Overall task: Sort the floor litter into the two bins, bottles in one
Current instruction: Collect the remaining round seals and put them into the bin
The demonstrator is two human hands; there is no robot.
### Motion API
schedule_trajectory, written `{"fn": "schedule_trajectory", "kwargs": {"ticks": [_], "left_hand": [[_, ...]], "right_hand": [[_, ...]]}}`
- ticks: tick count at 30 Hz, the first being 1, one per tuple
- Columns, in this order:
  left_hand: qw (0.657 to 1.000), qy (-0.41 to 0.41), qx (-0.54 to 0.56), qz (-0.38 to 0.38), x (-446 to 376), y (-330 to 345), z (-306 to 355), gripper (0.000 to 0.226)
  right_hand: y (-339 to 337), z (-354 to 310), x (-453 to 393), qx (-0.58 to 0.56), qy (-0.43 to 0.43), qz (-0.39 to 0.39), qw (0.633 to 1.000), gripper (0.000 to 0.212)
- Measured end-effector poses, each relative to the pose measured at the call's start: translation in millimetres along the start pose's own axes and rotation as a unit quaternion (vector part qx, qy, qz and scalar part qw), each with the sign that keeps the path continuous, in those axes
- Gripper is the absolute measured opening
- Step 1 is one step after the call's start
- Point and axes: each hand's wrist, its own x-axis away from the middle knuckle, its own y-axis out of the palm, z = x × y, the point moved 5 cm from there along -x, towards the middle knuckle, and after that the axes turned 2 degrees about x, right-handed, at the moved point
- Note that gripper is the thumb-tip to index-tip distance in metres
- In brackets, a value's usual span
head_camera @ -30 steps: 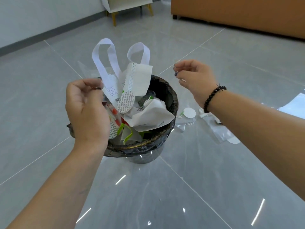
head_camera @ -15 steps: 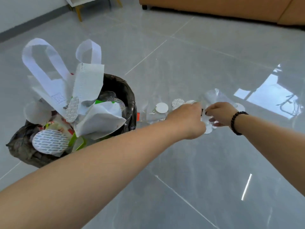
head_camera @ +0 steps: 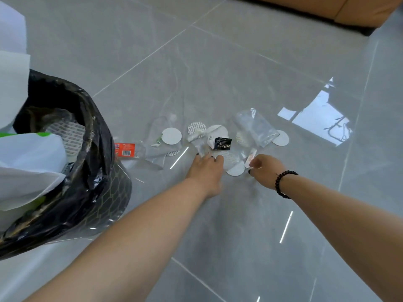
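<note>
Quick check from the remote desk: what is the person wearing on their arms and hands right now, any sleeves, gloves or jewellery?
Both forearms are bare, with no sleeves in view and no gloves. The right hand has a bracelet of dark round beads around its wrist. The left hand wears nothing on its wrist, and its fingertips show dark nail polish. No rings or watch can be seen on either hand.
</note>
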Motion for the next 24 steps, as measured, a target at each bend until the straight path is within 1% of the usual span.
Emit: {"fn": "schedule_trajectory", "kwargs": {"ticks": [4,6,8,10,12,14,15,16,17,19,20,22,24], "left_hand": [[0.99,0.084,-0.023,0.114,8.3,1.4,-6.0,0.031],[0.982,0.105,-0.04,0.149,13.9,2.3,-8.6,0.037],[0.978,0.12,-0.037,0.169,19.4,6.3,-9.9,0.044],[0.971,0.15,-0.038,0.183,26.7,11.8,-8.3,0.045],[0.964,0.179,-0.032,0.192,34.1,17.1,-7.6,0.046],[0.953,0.218,-0.014,0.208,42.2,19.4,-4.5,0.049],[0.947,0.238,-0.007,0.215,46.5,20.2,-2.7,0.049],[0.941,0.256,-0.002,0.222,51.9,21.2,-0.6,0.047],[0.935,0.273,0.005,0.226,58.8,22.8,1.3,0.042],[0.928,0.296,0.033,0.224,74.6,26.1,3.0,0.026],[0.927,0.298,0.052,0.221,81.5,27.2,2.1,0.019],[0.931,0.281,0.087,0.215,90.0,29.2,-3.6,0.013],[0.941,0.224,0.133,0.218,91.5,28.3,-15.9,0.011]], "right_hand": [[-0.1,-1.7,-9.6,-0.003,-0.001,0.042,0.999,0.014],[0.4,-3.8,-11.1,-0.007,0.003,0.066,0.998,0.017],[5.2,-3.4,-15.2,-0.034,0.03,0.077,0.996,0.03],[11.2,-1.7,-18.5,-0.1,0.082,0.081,0.988,0.044],[19.5,-2.6,-21.5,-0.209,0.128,0.076,0.967,0.052],[25.8,-7.1,-24.0,-0.305,0.147,0.064,0.939,0.047],[27.6,-10.1,-24.7,-0.33,0.147,0.059,0.931,0.047],[28.3,-13.2,-25.2,-0.328,0.142,0.059,0.932,0.04],[27.7,-16.5,-24.6,-0.303,0.128,0.068,0.942,0.034],[20.0,-28.3,-15.8,-0.235,0.065,0.102,0.964,0.016],[14.6,-35.3,-9.3,-0.204,0.025,0.123,0.971,0.011],[3.5,-45.9,5.8,-0.19,-0.042,0.152,0.969,0.012],[-6.9,-51.8,21.8,-0.241,-0.076,0.148,0.956,0.014]]}}
